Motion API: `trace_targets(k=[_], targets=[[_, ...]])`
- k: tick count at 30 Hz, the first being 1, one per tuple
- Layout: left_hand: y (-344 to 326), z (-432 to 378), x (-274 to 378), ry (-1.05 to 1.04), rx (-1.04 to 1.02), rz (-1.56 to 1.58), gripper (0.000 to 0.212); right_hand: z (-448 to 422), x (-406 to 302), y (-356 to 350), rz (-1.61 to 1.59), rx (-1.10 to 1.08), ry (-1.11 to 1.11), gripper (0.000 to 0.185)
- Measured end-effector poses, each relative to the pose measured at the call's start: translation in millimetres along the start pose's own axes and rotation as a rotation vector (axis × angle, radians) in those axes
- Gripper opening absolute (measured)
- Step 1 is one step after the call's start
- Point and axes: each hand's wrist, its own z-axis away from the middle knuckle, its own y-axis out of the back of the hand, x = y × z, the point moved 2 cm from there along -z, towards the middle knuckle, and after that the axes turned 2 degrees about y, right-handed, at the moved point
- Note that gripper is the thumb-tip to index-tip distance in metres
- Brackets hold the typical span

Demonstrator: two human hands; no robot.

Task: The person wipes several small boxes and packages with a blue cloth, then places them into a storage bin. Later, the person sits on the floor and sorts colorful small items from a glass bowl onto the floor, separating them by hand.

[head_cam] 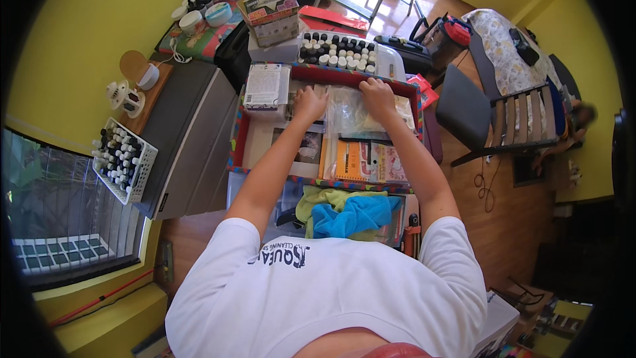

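Observation:
A shallow box with a red inside and a patterned rim [325, 183] lies before me. Over its far half, my right hand [378, 98] has its fingers curled on the far right edge of a clear plastic bag [345, 109]. At the bag's left side is my left hand [310, 104], bent downward; its fingertips are partly hidden, so its hold is unclear. A stack topped by a white printed card [263, 87] fills the far left corner. Nearer me in the box lie an orange notebook [349, 160] and a pink patterned pouch [391, 161].
Bottles with black and white caps [338, 52] stand behind the box. A blue cloth [353, 215] and a green cloth [318, 199] lie between box and body. Left is a grey drawer cabinet [191, 139] with a white basket [141, 174]; right, a chair [459, 109] and another person's arm [561, 146].

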Motion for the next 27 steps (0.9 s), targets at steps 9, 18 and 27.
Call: trace_targets(k=[9,18,27], targets=[[-33,-48,-14,0.131,-0.208,1.117,0.039,12,4,2,-0.155,-0.204,-0.208,0.027],[-27,-33,-9,0.024,-0.247,0.730,0.038,9,1,6,-0.125,-0.038,-0.230,0.023],[-23,-18,-11,0.073,-0.422,0.879,0.024,3,-5,-3,-0.021,0.043,-0.126,0.015]])
